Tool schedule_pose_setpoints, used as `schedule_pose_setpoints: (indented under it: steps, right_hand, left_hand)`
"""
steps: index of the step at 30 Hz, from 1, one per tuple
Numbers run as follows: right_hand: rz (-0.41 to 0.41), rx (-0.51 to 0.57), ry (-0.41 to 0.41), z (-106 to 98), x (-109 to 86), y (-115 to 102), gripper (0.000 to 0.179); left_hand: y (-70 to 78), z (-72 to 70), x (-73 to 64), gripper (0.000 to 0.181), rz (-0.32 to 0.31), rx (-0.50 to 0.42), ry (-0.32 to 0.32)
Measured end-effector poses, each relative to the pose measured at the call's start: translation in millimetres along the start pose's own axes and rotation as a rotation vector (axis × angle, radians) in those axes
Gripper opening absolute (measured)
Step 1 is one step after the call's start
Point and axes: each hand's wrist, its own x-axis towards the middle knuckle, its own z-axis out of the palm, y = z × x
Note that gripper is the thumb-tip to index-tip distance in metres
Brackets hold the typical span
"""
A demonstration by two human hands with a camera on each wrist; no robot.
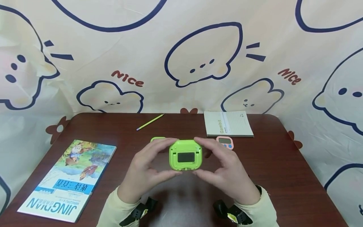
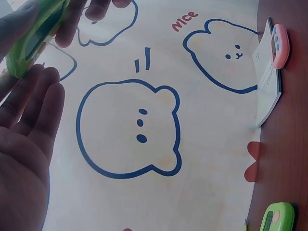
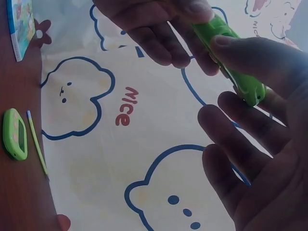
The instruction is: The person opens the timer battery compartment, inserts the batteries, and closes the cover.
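Note:
Both hands hold up a small green digital timer (image 1: 185, 155) above the table, one at each side. Its face toward the head camera has a dark rectangle in the middle. My left hand (image 1: 153, 167) pinches the left edge, fingers on top and thumb underneath. On the opposite edge, my right hand (image 1: 224, 168) pinches in the same way. The right wrist view shows the timer (image 3: 231, 62) edge-on between the two hands. Behind the left hand, a second green timer (image 2: 279, 219) lies on the table, mostly hidden in the head view. A pink timer (image 1: 225, 142) with blue buttons lies beyond the right hand.
A picture-covered book (image 1: 68, 179) lies on the left of the brown table (image 1: 283, 176). Toward the far edge are a yellow-green pencil (image 1: 150, 122) and a pale notebook (image 1: 228, 124). A white printed curtain (image 1: 153, 63) hangs behind the table and at its sides.

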Motion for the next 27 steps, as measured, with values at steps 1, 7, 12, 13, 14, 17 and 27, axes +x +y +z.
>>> schedule_pose_setpoints:
  steps: [1,7,12,13,14,17,27]
  right_hand:
    - [-0.016,-0.015,0.007,0.2,0.1,0.9,0.080]
    - [-0.025,0.002,0.017,0.0,-0.4,2.4,0.081]
    - [0.014,0.010,-0.005,-0.2,-0.3,2.2,0.081]
    - [0.025,0.016,-0.012,-0.4,-0.5,2.1,0.081]
    - [0.037,0.029,-0.019,-0.5,-0.9,2.0,0.082]
    - [0.072,0.121,-0.026,0.4,-1.9,1.3,0.077]
    - [0.143,0.313,0.203,16.5,-3.3,-3.5,0.029]
  left_hand:
    - [0.1,0.4,-0.2,0.079,-0.001,-0.003,-0.002]
    - [1.5,4.5,-0.7,0.086,-0.029,0.000,-0.010]
    - [1.7,8.0,-1.2,0.091,-0.035,0.021,-0.012]
    - [1.6,8.5,-1.1,0.091,-0.031,0.017,-0.011]
    - [1.6,9.0,-0.9,0.090,-0.026,0.011,-0.009]
    - [2.0,10.0,-1.1,0.089,-0.022,-0.013,-0.004]
    - [3.7,18.3,-1.3,0.081,0.026,-0.013,-0.046]
